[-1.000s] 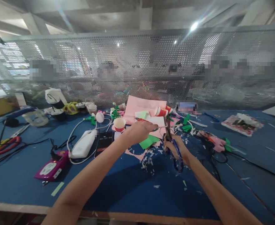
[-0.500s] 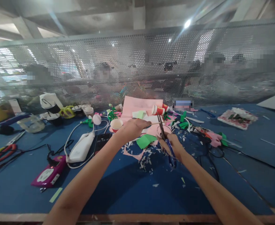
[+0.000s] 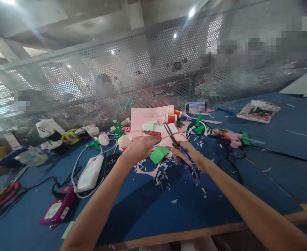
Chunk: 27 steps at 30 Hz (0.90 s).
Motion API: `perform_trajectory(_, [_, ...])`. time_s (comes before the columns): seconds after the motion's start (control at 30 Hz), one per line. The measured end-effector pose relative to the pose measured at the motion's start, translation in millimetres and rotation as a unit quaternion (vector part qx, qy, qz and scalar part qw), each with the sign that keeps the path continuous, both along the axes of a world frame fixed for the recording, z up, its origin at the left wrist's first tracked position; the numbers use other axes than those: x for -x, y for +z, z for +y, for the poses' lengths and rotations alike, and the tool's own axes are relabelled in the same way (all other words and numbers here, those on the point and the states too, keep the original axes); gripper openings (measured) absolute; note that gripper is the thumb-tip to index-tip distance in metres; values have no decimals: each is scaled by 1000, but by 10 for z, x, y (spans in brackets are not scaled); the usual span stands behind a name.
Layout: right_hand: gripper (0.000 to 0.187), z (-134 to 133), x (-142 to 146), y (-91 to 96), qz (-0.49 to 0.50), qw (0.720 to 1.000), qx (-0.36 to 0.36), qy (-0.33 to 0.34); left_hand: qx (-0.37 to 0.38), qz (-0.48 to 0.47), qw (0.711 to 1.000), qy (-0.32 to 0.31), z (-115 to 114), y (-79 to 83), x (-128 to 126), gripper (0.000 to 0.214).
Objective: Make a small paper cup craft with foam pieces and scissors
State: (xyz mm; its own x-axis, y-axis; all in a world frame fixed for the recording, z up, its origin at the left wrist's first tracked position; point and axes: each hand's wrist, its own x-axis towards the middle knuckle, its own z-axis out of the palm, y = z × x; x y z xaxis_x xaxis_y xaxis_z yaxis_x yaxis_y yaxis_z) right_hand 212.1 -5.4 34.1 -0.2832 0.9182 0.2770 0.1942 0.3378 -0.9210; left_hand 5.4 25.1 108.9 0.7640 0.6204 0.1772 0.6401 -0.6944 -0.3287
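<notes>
My left hand (image 3: 143,147) is closed, fingers pinching a thin pale stick (image 3: 169,134) that points right toward the scissors. My right hand (image 3: 186,153) grips blue-handled scissors (image 3: 172,136), their dark blades slightly apart and angled up and left beside the stick. I cannot tell whether the blades touch it. Just beyond my left fingers lies a red object (image 3: 153,133), partly hidden. A green paper piece (image 3: 158,154) rests between my hands, with a pink paper scrap (image 3: 146,170) and small white clippings (image 3: 163,177) below it.
A large pink sheet (image 3: 150,116) and a red-and-white paper cup (image 3: 170,118) lie ahead, with another open cup (image 3: 124,141) left. A white power bank (image 3: 90,173), phone (image 3: 112,162) and purple device (image 3: 58,206) sit left among cables. A perforated metal screen (image 3: 148,69) stands behind.
The view has tilted and shifted, so the table slopes up to the right. The red object beyond my left hand has come into sight. Both hands keep their holds.
</notes>
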Motion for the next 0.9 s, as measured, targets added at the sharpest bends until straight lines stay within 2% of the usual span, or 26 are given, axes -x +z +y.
perform_trajectory(0.07, [34,-3,-10,4,16,1000,6,4,2,7,1000,6,3,3,-15,55])
perform_trajectory(0.33, [23,-5,-2,-8,5,998,-5,-60,-10,3,1000,19,-39,18,-113,50])
perform_trajectory(0.57, [28,37,33,-65,-30,996,-32,-80,-57,-12,996,69,-30,-21,-129,50])
perform_trajectory(0.77, [33,39,51,-96,-40,993,-51,-97,-68,-15,997,39,32,-80,-87,50])
perform_trajectory(0.9, [35,53,35,-116,-27,995,-32,-85,-73,2,997,31,-5,-76,-84,50])
